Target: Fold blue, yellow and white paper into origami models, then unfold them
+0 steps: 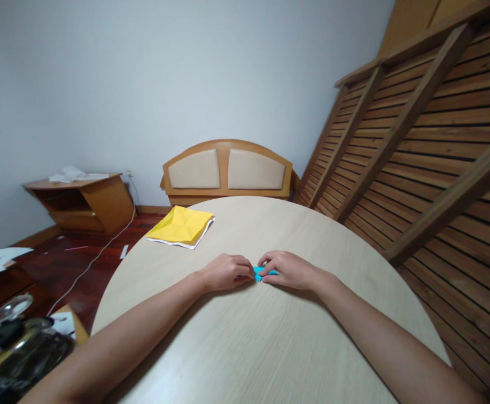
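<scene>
Mid-fold, left hand [225,271] and right hand [289,270] both pinch small blue paper [260,273] at table [270,336] centre; yellow sheet [180,225] untouched near far-left edge.

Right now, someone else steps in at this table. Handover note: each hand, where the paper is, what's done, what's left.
Left hand: curled on the table, fingertips pressing the left end of the small blue paper.
Right hand: same on the right end; both hands meet over it.
Blue paper: flat on the round table, near its middle, mostly hidden under the fingers.
Yellow sheet: creased, lying on white sheets at the table's far left edge, untouched.
Done: the blue piece is already folded down small.
Left: exact fold stage cannot be told; yellow sheet not in hand.
</scene>
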The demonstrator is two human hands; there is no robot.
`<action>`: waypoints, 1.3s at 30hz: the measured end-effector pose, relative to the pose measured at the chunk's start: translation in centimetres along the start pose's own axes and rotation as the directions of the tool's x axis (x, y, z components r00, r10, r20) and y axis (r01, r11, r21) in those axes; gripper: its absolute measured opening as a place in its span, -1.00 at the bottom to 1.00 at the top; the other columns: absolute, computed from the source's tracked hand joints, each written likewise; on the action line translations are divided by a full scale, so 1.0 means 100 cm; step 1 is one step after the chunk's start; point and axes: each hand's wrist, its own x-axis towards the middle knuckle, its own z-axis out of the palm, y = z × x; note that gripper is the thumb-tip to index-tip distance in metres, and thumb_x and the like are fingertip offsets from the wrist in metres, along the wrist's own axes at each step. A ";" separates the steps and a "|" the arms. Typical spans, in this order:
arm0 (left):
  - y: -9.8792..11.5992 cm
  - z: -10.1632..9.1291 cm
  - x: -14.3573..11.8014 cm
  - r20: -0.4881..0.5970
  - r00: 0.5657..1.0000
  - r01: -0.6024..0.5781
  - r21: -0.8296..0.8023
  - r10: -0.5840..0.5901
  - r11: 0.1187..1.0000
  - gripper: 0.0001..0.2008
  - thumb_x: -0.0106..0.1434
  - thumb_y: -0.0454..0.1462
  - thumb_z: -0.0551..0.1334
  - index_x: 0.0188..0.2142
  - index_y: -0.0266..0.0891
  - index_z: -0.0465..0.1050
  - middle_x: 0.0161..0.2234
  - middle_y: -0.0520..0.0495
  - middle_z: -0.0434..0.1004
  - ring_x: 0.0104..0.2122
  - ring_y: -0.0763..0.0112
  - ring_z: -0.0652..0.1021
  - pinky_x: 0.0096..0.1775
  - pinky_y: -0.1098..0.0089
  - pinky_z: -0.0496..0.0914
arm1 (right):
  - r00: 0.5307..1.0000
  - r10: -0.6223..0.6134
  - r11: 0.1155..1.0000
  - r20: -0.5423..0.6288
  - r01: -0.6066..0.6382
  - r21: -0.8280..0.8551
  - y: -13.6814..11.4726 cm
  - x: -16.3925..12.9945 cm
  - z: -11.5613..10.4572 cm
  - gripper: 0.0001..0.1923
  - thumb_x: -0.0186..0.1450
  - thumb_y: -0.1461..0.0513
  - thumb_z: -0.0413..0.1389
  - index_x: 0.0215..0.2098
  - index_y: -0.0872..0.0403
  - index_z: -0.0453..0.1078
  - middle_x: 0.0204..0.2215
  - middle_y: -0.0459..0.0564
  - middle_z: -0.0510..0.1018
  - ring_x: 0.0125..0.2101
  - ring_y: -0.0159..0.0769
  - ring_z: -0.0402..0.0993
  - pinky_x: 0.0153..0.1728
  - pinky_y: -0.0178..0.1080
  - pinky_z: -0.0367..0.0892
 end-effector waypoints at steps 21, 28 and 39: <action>0.007 0.006 0.005 -0.040 0.985 0.166 -0.066 -0.169 0.984 -0.88 0.34 -0.25 0.21 -0.19 -0.19 0.51 -0.20 -0.05 0.61 -0.23 0.36 0.58 -0.19 0.46 0.40 | 0.995 0.046 0.996 -0.088 -0.053 -0.075 -0.001 0.003 0.012 -0.85 0.30 0.19 0.15 -0.22 0.01 0.56 -0.29 -0.03 0.66 -0.24 -0.23 0.55 -0.19 -0.27 0.30; 0.009 0.006 0.006 -0.024 0.979 0.203 -0.034 -0.203 0.979 -0.86 0.35 -0.21 0.19 -0.19 -0.17 0.50 -0.19 -0.05 0.61 -0.20 0.35 0.58 -0.19 0.46 0.39 | 0.998 -0.010 0.994 -0.055 0.004 -0.108 -0.003 0.001 0.008 -0.78 0.20 0.30 0.17 -0.19 0.02 0.56 -0.26 -0.03 0.67 -0.23 -0.21 0.55 -0.18 -0.28 0.31; 0.013 0.006 0.007 -0.032 0.970 0.240 -0.035 -0.241 0.970 -0.87 0.35 -0.22 0.19 -0.17 -0.16 0.49 -0.18 -0.02 0.60 -0.19 0.37 0.58 -0.17 0.46 0.39 | 0.995 0.056 0.987 -0.080 -0.068 -0.145 -0.006 0.004 0.010 -0.83 0.29 0.24 0.15 -0.20 0.00 0.57 -0.25 -0.04 0.68 -0.22 -0.22 0.57 -0.20 -0.29 0.31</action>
